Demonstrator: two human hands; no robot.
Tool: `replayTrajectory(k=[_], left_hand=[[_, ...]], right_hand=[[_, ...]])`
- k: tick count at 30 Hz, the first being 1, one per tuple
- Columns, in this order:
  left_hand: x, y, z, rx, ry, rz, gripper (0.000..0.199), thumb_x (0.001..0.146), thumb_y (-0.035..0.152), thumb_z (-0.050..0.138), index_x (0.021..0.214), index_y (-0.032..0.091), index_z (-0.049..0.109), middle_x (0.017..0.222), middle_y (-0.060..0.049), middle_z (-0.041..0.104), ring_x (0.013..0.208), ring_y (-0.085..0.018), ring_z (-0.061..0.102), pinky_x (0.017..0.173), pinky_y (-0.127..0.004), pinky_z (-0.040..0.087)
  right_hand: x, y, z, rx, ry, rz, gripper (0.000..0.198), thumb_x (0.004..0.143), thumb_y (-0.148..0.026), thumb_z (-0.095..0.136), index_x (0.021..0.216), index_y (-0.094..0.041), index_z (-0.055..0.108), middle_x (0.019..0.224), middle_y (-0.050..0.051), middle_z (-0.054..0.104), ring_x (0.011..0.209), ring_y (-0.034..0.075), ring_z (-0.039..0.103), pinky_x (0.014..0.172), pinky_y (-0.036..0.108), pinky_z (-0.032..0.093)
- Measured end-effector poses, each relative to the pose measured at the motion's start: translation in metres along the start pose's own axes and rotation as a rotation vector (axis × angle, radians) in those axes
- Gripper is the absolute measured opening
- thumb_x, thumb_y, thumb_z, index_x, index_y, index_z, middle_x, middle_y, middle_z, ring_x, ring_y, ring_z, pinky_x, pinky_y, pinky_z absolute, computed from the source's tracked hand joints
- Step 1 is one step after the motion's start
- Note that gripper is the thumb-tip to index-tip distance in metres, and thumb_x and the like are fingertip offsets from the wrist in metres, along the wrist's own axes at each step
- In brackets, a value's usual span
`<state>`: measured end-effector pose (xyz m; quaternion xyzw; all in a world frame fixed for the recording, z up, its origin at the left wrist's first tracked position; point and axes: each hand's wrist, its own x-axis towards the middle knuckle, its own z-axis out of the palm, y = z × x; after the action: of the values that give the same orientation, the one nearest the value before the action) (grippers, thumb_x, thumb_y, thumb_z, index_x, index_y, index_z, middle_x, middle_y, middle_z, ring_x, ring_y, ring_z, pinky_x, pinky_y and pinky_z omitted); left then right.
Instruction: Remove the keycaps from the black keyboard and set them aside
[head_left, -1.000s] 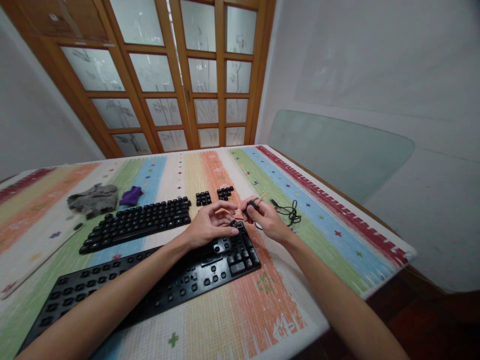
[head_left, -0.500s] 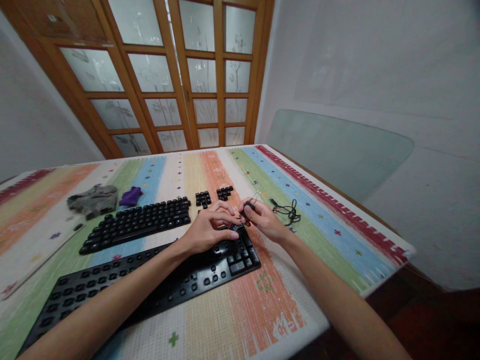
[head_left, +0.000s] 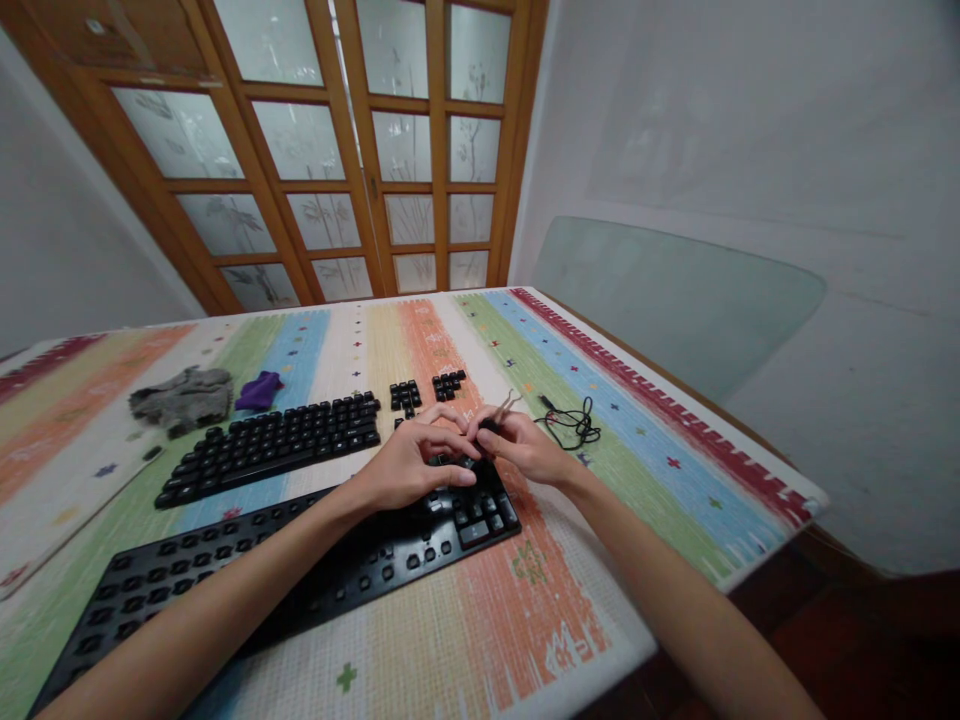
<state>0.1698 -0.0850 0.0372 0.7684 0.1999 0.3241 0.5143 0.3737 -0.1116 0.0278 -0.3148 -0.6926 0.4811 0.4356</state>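
My right hand point(head_left: 521, 447) is closed on a keycap puller, a small black handle point(head_left: 489, 426) with thin wire loops point(head_left: 511, 398) sticking up to the right. My left hand point(head_left: 420, 455) meets it from the left, fingers bent and fingertips against the puller's near end; whatever lies between them is hidden. Both hands are over the right part of a black keyboard point(head_left: 345, 590). Most of its keycaps are off and the bare switches show, while some caps point(head_left: 476, 525) remain at the right end.
Behind lie rows of removed black keycaps point(head_left: 277, 445) and two smaller keycap groups point(head_left: 405, 395) point(head_left: 448, 385). A coiled black cable point(head_left: 577, 425) is at right. A grey cloth point(head_left: 184, 400) and purple cloth point(head_left: 259, 391) lie at left on the striped tablecloth point(head_left: 420, 650).
My right hand has shifted slightly left and down, turning the puller so its wires lean more to the right. My left fingertips now meet it more closely.
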Motion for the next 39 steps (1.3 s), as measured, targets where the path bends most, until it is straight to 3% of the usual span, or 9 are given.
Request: replayTrajectory(k=[5, 12, 17, 28, 34, 39], left_hand=[[-0.001, 0.002, -0.006, 0.220, 0.081, 0.093, 0.018, 0.072, 0.035, 0.081, 0.085, 0.023, 0.077, 0.107, -0.007, 0.057, 0.106, -0.023, 0.054, 0.101, -0.044, 0.041], [0.004, -0.008, -0.025, 0.478, 0.163, 0.044, 0.016, 0.079, 0.030, 0.073, 0.090, 0.018, 0.074, 0.081, -0.003, 0.061, 0.072, -0.015, 0.053, 0.070, -0.029, 0.044], [0.020, -0.026, -0.035, 0.643, 0.161, 0.023, 0.016, 0.078, 0.030, 0.073, 0.086, 0.017, 0.071, 0.076, -0.002, 0.064, 0.065, -0.014, 0.053, 0.066, -0.026, 0.042], [0.065, -0.059, -0.020, 0.851, -0.031, -0.061, 0.006, 0.076, 0.022, 0.071, 0.076, 0.016, 0.071, 0.072, -0.005, 0.069, 0.069, -0.018, 0.060, 0.064, -0.026, 0.041], [0.069, -0.065, -0.023, 0.905, -0.026, -0.002, 0.010, 0.077, 0.022, 0.071, 0.069, 0.016, 0.075, 0.068, -0.007, 0.068, 0.070, -0.020, 0.059, 0.069, -0.029, 0.041], [0.065, -0.065, -0.028, 0.922, -0.105, 0.038, 0.015, 0.080, 0.020, 0.066, 0.069, 0.016, 0.076, 0.064, -0.006, 0.067, 0.064, -0.016, 0.056, 0.064, -0.027, 0.039]], right_hand=[[0.002, 0.002, -0.003, -0.067, 0.166, 0.031, 0.044, 0.086, -0.061, 0.056, 0.091, -0.017, 0.058, 0.072, 0.000, 0.056, 0.063, 0.013, 0.052, 0.061, 0.027, 0.043], [0.004, 0.001, -0.008, -0.111, 0.376, 0.050, 0.046, 0.083, -0.062, 0.058, 0.087, -0.016, 0.057, 0.068, -0.001, 0.054, 0.060, 0.012, 0.051, 0.058, 0.026, 0.042], [0.004, -0.001, -0.011, -0.117, 0.492, 0.005, 0.045, 0.083, -0.061, 0.060, 0.084, -0.017, 0.058, 0.065, -0.001, 0.053, 0.056, 0.011, 0.048, 0.054, 0.026, 0.041], [0.002, -0.007, -0.013, -0.130, 0.496, -0.014, 0.042, 0.084, -0.059, 0.058, 0.086, -0.017, 0.058, 0.066, -0.001, 0.053, 0.056, 0.012, 0.049, 0.056, 0.027, 0.041], [0.001, -0.008, -0.012, -0.127, 0.501, -0.003, 0.043, 0.085, -0.060, 0.058, 0.087, -0.017, 0.058, 0.066, 0.000, 0.055, 0.059, 0.013, 0.052, 0.057, 0.027, 0.042], [0.001, -0.010, -0.011, -0.123, 0.494, -0.005, 0.045, 0.084, -0.062, 0.057, 0.088, -0.017, 0.058, 0.064, 0.000, 0.056, 0.058, 0.013, 0.053, 0.056, 0.027, 0.041]])
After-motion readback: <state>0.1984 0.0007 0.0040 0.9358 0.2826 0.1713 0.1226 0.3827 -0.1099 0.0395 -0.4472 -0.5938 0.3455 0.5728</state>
